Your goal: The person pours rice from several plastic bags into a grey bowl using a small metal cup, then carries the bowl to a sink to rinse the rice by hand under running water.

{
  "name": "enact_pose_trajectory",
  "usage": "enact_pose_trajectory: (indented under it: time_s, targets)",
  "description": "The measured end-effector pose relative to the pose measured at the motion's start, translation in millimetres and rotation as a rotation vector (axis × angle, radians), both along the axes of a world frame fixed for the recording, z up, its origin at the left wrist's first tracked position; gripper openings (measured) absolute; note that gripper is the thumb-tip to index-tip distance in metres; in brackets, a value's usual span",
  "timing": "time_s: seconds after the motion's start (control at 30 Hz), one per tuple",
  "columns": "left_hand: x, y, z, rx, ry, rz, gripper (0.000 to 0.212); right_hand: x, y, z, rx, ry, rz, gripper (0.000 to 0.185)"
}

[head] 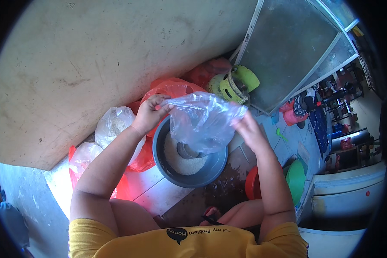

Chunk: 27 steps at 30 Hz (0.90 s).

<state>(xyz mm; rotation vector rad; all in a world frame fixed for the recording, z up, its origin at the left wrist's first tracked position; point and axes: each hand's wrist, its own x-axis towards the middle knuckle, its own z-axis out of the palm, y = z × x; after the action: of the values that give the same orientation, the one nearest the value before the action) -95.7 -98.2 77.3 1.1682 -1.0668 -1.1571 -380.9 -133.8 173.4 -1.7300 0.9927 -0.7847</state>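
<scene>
My left hand (153, 113) pinches one side of a clear plastic bag (201, 124) between thumb and fingers. On the opposite side, my right hand (246, 129) grips the bag's edge, its fingers somewhat blurred. Stretched between both hands, the bag hangs over a grey plastic basin (159, 151) on the floor. White grains that look like rice (183, 164) cover part of the basin's bottom. A round metal cup or can (185, 151) rests in the grains, partly hidden by the bag.
Filled clear bags (113, 127) and red plastic bags (172, 85) lie along the wall at left. Behind the basin stands a green gas cylinder (233, 85) beside a framed panel (287, 48). A red basin (252, 183) and a green basin (295, 182) sit at right near wet floor (225, 183).
</scene>
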Motion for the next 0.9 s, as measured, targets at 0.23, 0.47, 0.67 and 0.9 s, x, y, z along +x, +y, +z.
enact_pose_trajectory:
  time_s: [0.23,0.47,0.67,0.9]
  targets:
    - [-21.1,-1.5,7.4,-0.060,-0.052,-0.009,0.022,15.9,9.2,-0.1,-0.027,0.070,0.053,0.046]
    - [-64.6,13.6,51.1,-0.213,-0.007,-0.405,0.028,21.9,13.0,4.5,-0.412,0.467,0.021,0.029]
    - [-13.3,6.5,35.2,0.103,0.077,-0.157,0.027,-11.4,29.6,61.1,-0.298,0.242,-0.071,0.026]
    - [-19.7,1.1,-8.7,0.219,0.034,-0.218,0.033,-24.7,26.8,48.1,-0.265,0.368,0.048,0.023]
